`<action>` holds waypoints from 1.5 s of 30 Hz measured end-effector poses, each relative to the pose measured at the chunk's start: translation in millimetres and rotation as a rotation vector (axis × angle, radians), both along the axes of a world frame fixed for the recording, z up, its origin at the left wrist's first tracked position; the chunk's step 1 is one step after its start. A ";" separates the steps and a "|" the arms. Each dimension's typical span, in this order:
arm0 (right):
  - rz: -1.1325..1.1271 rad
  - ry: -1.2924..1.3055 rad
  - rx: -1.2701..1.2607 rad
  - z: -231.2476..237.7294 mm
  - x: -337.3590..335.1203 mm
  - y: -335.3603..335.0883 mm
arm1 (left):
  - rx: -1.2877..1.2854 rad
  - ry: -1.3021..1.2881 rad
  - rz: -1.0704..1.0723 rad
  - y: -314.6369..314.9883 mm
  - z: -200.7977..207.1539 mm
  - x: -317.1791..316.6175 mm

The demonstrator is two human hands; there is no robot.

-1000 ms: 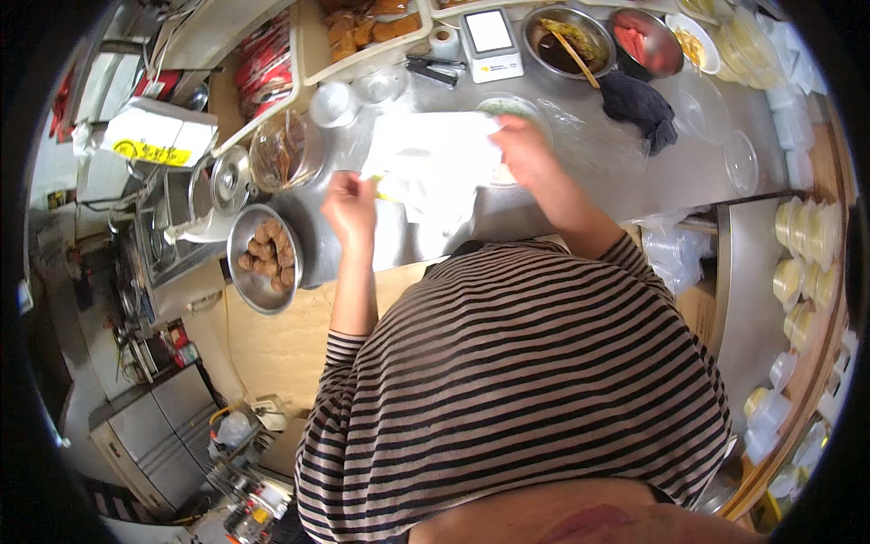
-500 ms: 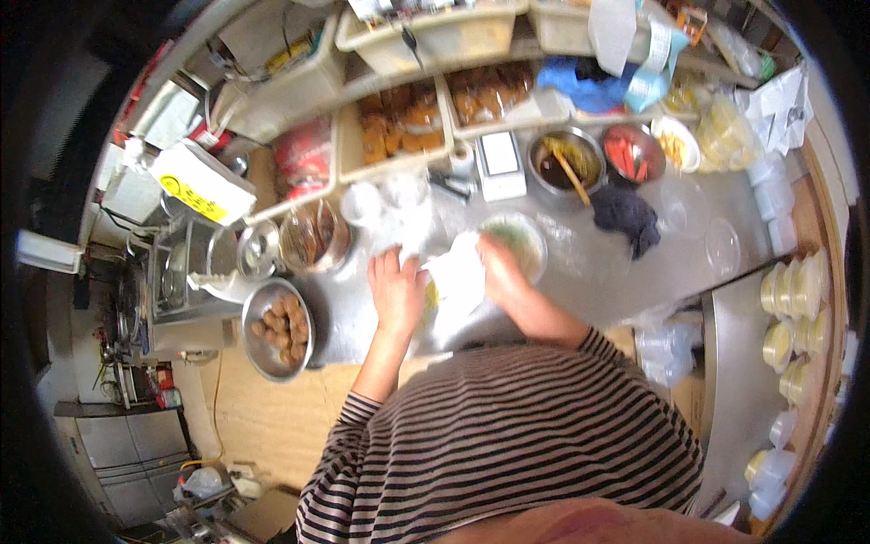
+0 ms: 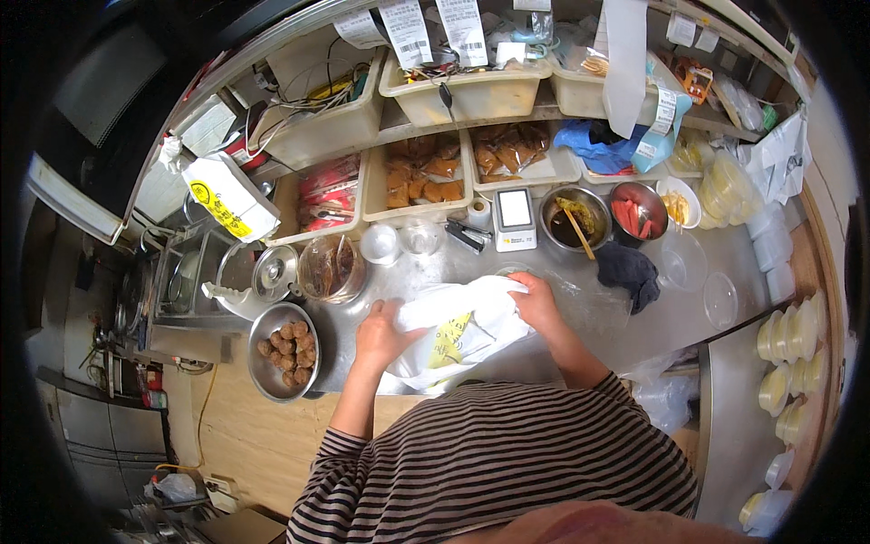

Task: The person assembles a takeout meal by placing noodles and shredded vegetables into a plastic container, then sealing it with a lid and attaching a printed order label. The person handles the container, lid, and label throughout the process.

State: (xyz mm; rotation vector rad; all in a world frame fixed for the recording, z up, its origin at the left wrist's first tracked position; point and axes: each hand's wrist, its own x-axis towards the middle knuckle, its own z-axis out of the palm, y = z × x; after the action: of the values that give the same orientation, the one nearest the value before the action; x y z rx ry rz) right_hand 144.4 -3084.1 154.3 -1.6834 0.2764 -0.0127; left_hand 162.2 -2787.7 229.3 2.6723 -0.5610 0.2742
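A white plastic bag [image 3: 462, 322] with a yellow printed patch is spread between my hands, low over the steel counter. My right hand [image 3: 544, 308] pinches the bag's upper right edge. On its left side my left hand [image 3: 379, 335] has the thumb against the plastic and the fingers bent at the border, closed on it. Behind the bag, near my right fingers, a curved rim [image 3: 517, 270] shows in part; the bag hides the rest. To the left of my left hand stands a steel bowl of brown balls [image 3: 292, 352].
Behind my hands are clear cups [image 3: 421, 238], a black stapler [image 3: 465, 238] and a digital scale [image 3: 515, 219]. A steel bowl with a wooden-handled utensil [image 3: 580, 231] and a dark cloth [image 3: 628, 275] lie to the right. Packet-filled bins [image 3: 421, 172] line the back.
The white bag has gone from a bunched piece to a wide spread, its yellow patch showing. My hands are farther apart. The white bowl with green contents is now mostly covered from view.
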 end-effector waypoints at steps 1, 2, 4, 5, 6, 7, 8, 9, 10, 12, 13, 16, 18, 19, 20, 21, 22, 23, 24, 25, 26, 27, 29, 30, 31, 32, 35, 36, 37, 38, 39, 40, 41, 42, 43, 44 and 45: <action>0.016 0.097 0.297 -1.7 0.8 -1.6 | 0.010 0.160 0.068 4.3 -6.2 2.1; 0.068 0.100 0.417 -2.5 -1.3 -2.3 | 0.030 0.136 0.178 8.2 -14.7 5.0; 0.156 0.205 0.713 -1.5 -5.5 -0.3 | 0.043 0.003 0.350 18.9 -32.3 16.0; 0.146 0.213 0.811 0.2 -7.9 1.0 | 0.015 -0.264 0.334 25.6 -40.0 22.6; 0.156 0.171 0.644 2.0 -9.8 0.9 | -0.357 -0.053 0.361 31.4 -46.8 30.6; 0.165 0.141 0.488 3.6 -12.1 -0.7 | -0.731 0.150 0.372 35.5 -52.7 37.8; 0.192 0.099 0.368 4.3 -13.9 -3.9 | -1.106 0.417 0.442 39.0 -57.7 41.7; 0.122 0.055 0.220 4.2 -15.0 -10.1 | -1.406 0.623 0.510 41.0 -62.2 41.6; 0.074 0.000 0.108 2.9 -16.5 -18.8 | -1.351 0.575 0.546 44.2 -64.4 41.5; -0.047 -0.028 -0.312 -4.8 -20.3 -38.8 | -1.264 0.504 0.600 52.5 -65.1 38.2; -0.121 -0.001 -0.622 -11.4 -23.9 -47.5 | -1.227 0.472 0.595 56.4 -65.4 35.3; -0.061 0.416 -0.396 -39.1 -34.8 -58.2 | -1.118 0.383 0.571 64.5 -72.8 28.4; -0.029 0.600 0.095 -57.9 -41.6 -55.6 | -1.106 0.365 0.528 66.7 -84.6 25.2; -0.063 0.598 0.310 -66.7 -43.7 -51.0 | -1.102 0.350 0.464 66.7 -92.4 22.4; -0.122 0.616 0.501 -73.7 -45.3 -48.4 | -1.118 0.341 0.367 65.9 -100.3 19.6; -0.114 0.551 0.527 -78.7 -46.6 -47.2 | -0.923 0.418 0.260 69.8 -105.1 17.7; -0.132 0.511 0.533 -82.3 -48.6 -45.8 | -0.630 0.421 0.184 71.5 -109.6 14.5; -0.109 0.428 0.569 -84.4 -50.4 -45.2 | -0.544 0.375 0.027 74.1 -111.9 14.8; -0.151 0.419 0.528 -84.4 -52.4 -46.3 | -0.415 0.427 -0.029 77.0 -112.3 14.6; -0.150 0.366 0.515 -82.8 -55.8 -49.1 | -0.509 0.395 0.065 77.7 -112.3 13.5; -0.179 0.358 0.490 -79.4 -58.5 -52.0 | -0.571 0.418 0.220 79.0 -110.5 13.3; -0.174 0.294 0.467 -73.9 -60.0 -56.6 | -0.656 0.471 0.346 80.4 -107.6 12.3; -0.252 0.290 0.383 -56.9 -65.7 -66.8 | -0.677 0.536 0.526 81.2 -101.2 12.3; -0.262 0.165 0.487 -46.6 -67.1 -69.5 | -0.763 0.572 0.573 79.9 -98.9 11.8; -0.295 0.057 0.570 -34.8 -66.0 -71.7 | -0.835 0.689 0.588 74.8 -98.5 12.9; -0.301 -0.075 0.664 -21.8 -64.3 -73.9 | -0.848 0.725 0.548 68.5 -99.1 12.4; -0.242 -0.043 0.551 19.9 -57.0 -83.0 | -0.818 0.893 0.445 29.7 -110.3 12.8; -0.202 -0.037 0.566 29.8 -54.4 -80.6 | -0.754 1.015 0.452 14.0 -114.6 15.1; -0.177 -0.028 0.575 36.1 -51.4 -74.8 | -0.787 1.108 0.374 -2.5 -118.8 15.6; -0.152 -0.022 0.583 39.4 -48.6 -67.9 | -0.814 1.225 0.323 -19.1 -122.7 17.6; -0.021 -0.007 0.358 39.8 -45.9 -61.0 | -0.911 1.319 0.301 -33.4 -126.4 18.6; 0.030 0.022 0.430 35.1 -43.9 -49.9 | -1.007 1.411 0.276 -46.1 -130.1 20.5; 0.083 0.050 0.502 26.7 -41.6 -36.5 | -1.136 1.526 0.196 -52.4 -133.3 23.3; 0.173 0.045 0.593 16.8 -39.9 -25.9 | -1.150 1.512 0.160 -54.2 -136.1 27.9; 0.167 0.159 0.567 5.9 -39.0 -19.5 | -1.195 1.518 0.072 -55.7 -139.3 34.5; 0.200 0.240 0.559 -6.2 -38.6 -13.5 | -1.199 1.516 0.017 -53.9 -142.6 39.1; 0.245 0.305 0.566 -19.0 -37.8 -7.9 | -1.369 1.517 0.024 -50.3 -145.7 44.0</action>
State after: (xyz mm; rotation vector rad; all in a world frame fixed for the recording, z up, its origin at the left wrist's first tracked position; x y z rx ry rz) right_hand 106.6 -3092.0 135.3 -1.1398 0.2687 0.4674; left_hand 206.1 -2838.0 83.6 0.9729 0.1861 -0.9461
